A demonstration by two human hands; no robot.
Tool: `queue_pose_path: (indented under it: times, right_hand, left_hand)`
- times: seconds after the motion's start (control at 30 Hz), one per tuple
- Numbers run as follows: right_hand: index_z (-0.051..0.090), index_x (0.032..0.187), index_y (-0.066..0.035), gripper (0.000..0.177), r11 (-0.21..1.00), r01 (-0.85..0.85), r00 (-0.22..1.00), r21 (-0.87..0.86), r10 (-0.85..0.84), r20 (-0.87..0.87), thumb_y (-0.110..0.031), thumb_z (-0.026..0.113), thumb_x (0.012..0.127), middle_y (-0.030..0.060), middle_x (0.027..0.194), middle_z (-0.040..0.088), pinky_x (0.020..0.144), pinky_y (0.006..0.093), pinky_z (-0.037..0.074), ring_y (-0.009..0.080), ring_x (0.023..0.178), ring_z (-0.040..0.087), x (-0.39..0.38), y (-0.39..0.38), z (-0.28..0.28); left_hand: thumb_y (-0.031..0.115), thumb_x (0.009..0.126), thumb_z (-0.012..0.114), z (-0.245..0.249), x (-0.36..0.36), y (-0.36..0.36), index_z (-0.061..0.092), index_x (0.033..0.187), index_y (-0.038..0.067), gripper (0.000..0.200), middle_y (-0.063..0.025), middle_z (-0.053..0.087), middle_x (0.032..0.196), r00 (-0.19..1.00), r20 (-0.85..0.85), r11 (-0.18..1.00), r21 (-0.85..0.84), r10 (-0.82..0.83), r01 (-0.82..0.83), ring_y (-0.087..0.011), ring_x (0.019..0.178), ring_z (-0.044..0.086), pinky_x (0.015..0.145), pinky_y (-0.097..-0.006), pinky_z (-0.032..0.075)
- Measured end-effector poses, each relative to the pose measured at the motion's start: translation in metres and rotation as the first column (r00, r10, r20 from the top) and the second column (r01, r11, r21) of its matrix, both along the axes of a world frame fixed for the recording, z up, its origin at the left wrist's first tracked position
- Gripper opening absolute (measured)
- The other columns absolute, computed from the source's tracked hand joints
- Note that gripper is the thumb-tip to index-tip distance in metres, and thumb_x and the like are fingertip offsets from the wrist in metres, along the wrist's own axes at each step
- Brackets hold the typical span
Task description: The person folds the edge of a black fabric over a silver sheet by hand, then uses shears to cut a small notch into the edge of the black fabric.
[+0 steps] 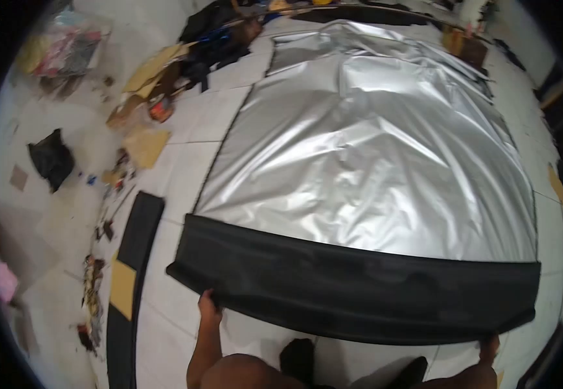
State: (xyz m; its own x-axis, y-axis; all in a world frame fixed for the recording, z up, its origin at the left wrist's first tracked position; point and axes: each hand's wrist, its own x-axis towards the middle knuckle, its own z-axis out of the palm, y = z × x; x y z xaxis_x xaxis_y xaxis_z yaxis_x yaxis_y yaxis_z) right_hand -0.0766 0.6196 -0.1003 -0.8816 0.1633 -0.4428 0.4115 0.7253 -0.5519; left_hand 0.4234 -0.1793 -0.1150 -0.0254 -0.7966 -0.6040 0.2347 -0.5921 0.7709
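A large silver sheet is spread wrinkled over the floor in front of me. Across its near end lies a wide black band of fabric, with a rolled or folded lip along its lower edge. My left hand grips that lip near the left end, fingers curled under and thumb on top. Close to the right end, my right hand is closed on the same lip, its fingers mostly hidden behind the fabric. Between my arms, the lip bows toward me.
To the left, a long black strip rests on the white tiled floor with a tan piece on it. Scraps and a black piece are scattered farther left. Dark fabric is heaped at the back. My feet stand below the band.
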Motion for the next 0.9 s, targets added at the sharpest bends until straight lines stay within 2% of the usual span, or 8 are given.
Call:
queue_pose_path:
  times: [0.07, 0.1, 0.17, 0.3, 0.4, 0.5, 0.63, 0.9]
  right_hand:
    - [0.058, 0.116, -0.013, 0.042, 0.677, 0.489, 0.85, -0.551, -0.511, 0.127, -0.04, 0.054, 0.085, 0.0064, 0.113, 0.058, 0.074, 0.0362, 0.046, 0.0177, 0.096, 0.054, -0.003, 0.019, -0.013]
    - [0.058, 0.116, -0.013, 0.043, 0.781, 0.537, 0.843, -0.318, -0.497, 0.204, -0.042, 0.053, 0.085, 0.0059, 0.104, 0.059, 0.072, 0.0348, 0.045, 0.0161, 0.093, 0.054, -0.019, 0.029, -0.015]
    - [0.058, 0.115, -0.011, 0.046, 0.81, 0.466, 0.884, -0.357, -0.41, 0.225, -0.046, 0.053, 0.085, 0.0095, 0.103, 0.06, 0.074, 0.0377, 0.047, 0.0187, 0.097, 0.056, -0.032, 0.093, -0.063]
    - [0.045, 0.128, -0.004, 0.061, 0.653, 0.165, 0.973, 0.739, -0.232, -0.013, -0.045, 0.057, 0.084, 0.0182, 0.124, 0.051, 0.092, 0.0458, 0.041, 0.0351, 0.113, 0.049, -0.036, -0.051, 0.039]
    - [0.035, 0.136, -0.001, 0.067, 0.466, -0.293, 0.824, 0.835, 0.567, -0.028, -0.034, 0.061, 0.084, 0.0221, 0.133, 0.044, 0.102, 0.0484, 0.035, 0.0435, 0.122, 0.041, -0.092, -0.045, -0.004]
    - [0.043, 0.127, -0.001, 0.058, 0.487, -0.481, 0.529, 0.729, 0.824, -0.202, -0.016, 0.064, 0.075, 0.0243, 0.124, 0.048, 0.1, 0.0473, 0.035, 0.0412, 0.117, 0.044, -0.104, -0.18, 0.026]
    - [0.054, 0.113, -0.006, 0.039, 0.347, -0.555, 0.336, 0.756, 0.925, -0.178, -0.01, 0.06, 0.074, 0.0207, 0.117, 0.052, 0.094, 0.0481, 0.039, 0.0381, 0.111, 0.048, -0.1, -0.293, 0.065]
    - [0.055, 0.096, -0.005, 0.017, 0.39, -0.782, 0.465, 0.486, 0.884, 0.039, -0.013, 0.052, 0.081, 0.0178, 0.125, 0.047, 0.096, 0.055, 0.036, 0.0356, 0.11, 0.05, -0.124, -0.287, 0.052]
  left_hand:
    - [0.014, 0.085, 0.053, 0.003, 0.012, -0.026, 0.052, 0.111, -0.001, 0.03, -0.0132, 0.059, 0.108, 0.997, 0.039, 0.988, -0.144, 0.064, -0.058, -0.0276, 0.097, 0.058, 0.086, -0.0394, 0.049]
    - [0.012, 0.083, 0.056, 0.001, 0.024, -0.043, 0.053, 0.107, -0.001, 0.027, -0.0135, 0.06, 0.104, 0.989, 0.108, 0.979, -0.187, 0.1, -0.079, -0.0278, 0.091, 0.06, 0.078, -0.0392, 0.052]
    - [0.012, 0.083, 0.057, 0.009, 0.039, -0.069, 0.052, 0.104, -0.004, 0.027, -0.0159, 0.06, 0.101, 0.966, 0.213, 0.982, -0.149, 0.144, -0.114, -0.0283, 0.087, 0.061, 0.076, -0.0384, 0.053]
    - [0.015, 0.082, 0.06, -0.011, 0.077, -0.115, 0.052, 0.104, -0.006, 0.032, -0.0167, 0.06, 0.097, 0.911, 0.373, 0.975, -0.196, 0.174, -0.106, -0.0276, 0.085, 0.061, 0.074, -0.0397, 0.052]
    - [0.018, 0.082, 0.062, 0.005, 0.079, -0.125, 0.038, 0.125, -0.001, 0.053, -0.0189, 0.054, 0.11, 0.872, 0.458, 0.976, -0.198, 0.174, -0.091, -0.0281, 0.096, 0.057, 0.076, -0.0396, 0.051]
    - [0.02, 0.084, 0.062, 0.009, 0.083, -0.13, 0.025, 0.137, 0.012, 0.066, -0.0183, 0.05, 0.12, 0.866, 0.48, 0.982, -0.18, 0.137, -0.056, -0.0298, 0.102, 0.055, 0.078, -0.0417, 0.051]
    - [0.03, 0.089, 0.056, 0.025, 0.084, -0.139, 0.042, 0.123, 0.003, 0.045, -0.0163, 0.057, 0.108, 0.84, 0.541, 0.975, -0.17, -0.027, 0.141, -0.0264, 0.09, 0.059, 0.069, -0.0399, 0.054]
    - [0.041, 0.086, 0.056, 0.036, 0.098, -0.161, 0.049, 0.109, 0.001, 0.047, -0.0135, 0.057, 0.1, 0.707, 0.595, 0.911, 0.113, -0.382, 0.396, -0.0204, 0.073, 0.058, 0.053, -0.0285, 0.05]
